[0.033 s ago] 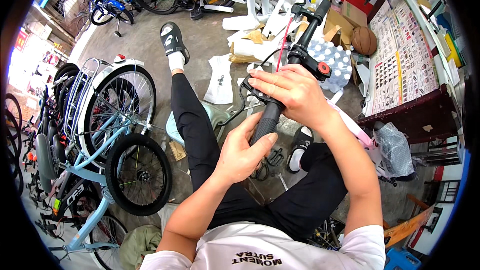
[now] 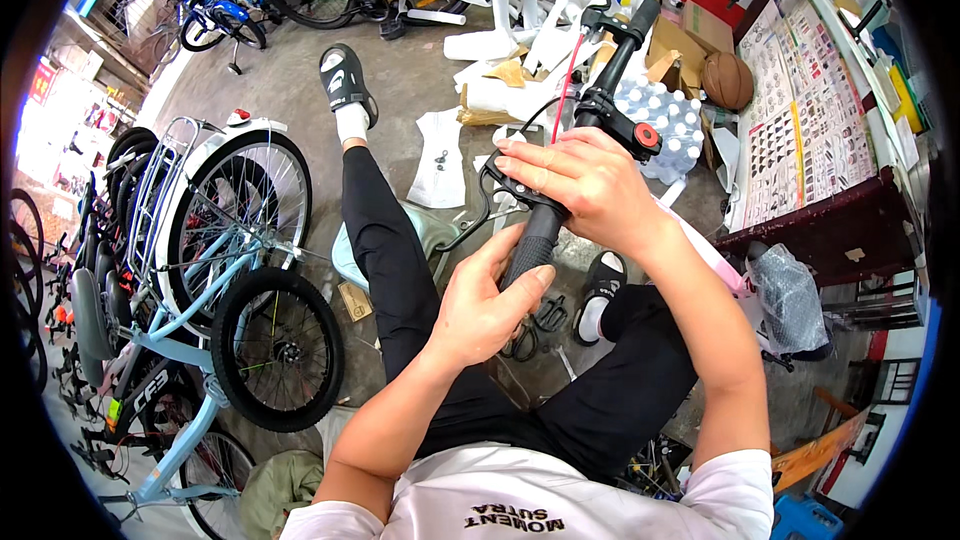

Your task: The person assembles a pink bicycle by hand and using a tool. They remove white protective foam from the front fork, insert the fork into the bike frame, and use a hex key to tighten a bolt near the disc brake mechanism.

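- light blue bicycle (image 2: 190,360) with black tyres, standing at nine o'clock; white mudguard and a silver wire rear rack over the larger wheel.
- small black spoked wheel (image 2: 278,348) at seven o'clock of centre, just beside the person's black-trousered left leg.
- black and white slide sandal (image 2: 343,77) on the left foot, at eleven o'clock, sole resting on the grey concrete floor (image 2: 290,80).
- left hand (image 2: 482,308), just below centre: fingers curled around the lower end of the black rubber handlebar grip (image 2: 533,245), thumb pressed along its side; closed on the grip.
- black straight handlebar (image 2: 610,75) runs from centre up toward one o'clock, tilted, carrying a black clamp with a red button (image 2: 640,135).
- right hand (image 2: 590,185), at centre right: fingers wrapped over the bar and a black brake lever just above the grip; closed around them.
- shrink-wrapped pack of clear water bottles (image 2: 665,125) at one o'clock, behind the bar.
- brown ball (image 2: 728,80) at one o'clock, near cardboard scraps.
- dark red wooden counter (image 2: 830,230) at three o'clock, topped with printed sheets.
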A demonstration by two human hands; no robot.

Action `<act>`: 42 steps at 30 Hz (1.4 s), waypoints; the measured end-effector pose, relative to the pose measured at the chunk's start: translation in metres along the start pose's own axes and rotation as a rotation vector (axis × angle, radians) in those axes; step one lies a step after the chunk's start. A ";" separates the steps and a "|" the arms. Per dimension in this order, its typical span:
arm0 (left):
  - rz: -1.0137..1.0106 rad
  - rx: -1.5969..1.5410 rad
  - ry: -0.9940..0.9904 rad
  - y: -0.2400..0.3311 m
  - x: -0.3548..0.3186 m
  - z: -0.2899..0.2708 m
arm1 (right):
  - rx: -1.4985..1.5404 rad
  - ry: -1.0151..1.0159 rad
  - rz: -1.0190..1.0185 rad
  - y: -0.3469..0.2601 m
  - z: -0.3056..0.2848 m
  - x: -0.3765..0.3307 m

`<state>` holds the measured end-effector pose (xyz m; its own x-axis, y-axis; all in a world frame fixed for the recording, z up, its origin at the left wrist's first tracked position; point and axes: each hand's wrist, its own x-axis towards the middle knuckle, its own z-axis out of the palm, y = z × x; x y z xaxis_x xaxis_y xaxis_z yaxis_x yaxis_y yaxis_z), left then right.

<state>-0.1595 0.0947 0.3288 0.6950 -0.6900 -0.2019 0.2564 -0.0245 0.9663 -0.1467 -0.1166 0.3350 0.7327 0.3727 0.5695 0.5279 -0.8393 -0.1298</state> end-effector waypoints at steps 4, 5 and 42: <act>0.001 -0.049 0.024 -0.002 0.001 0.002 | -0.021 -0.019 -0.026 0.004 0.002 0.000; -0.003 -0.048 0.039 -0.003 0.002 0.005 | -0.010 0.001 -0.010 0.004 0.003 -0.004; 0.022 -0.083 0.018 -0.005 -0.001 0.002 | -0.563 0.239 0.203 0.213 0.022 0.006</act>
<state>-0.1631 0.0938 0.3248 0.7128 -0.6768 -0.1839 0.2950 0.0514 0.9541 -0.0208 -0.2841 0.2929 0.6438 0.1407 0.7522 0.0352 -0.9874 0.1546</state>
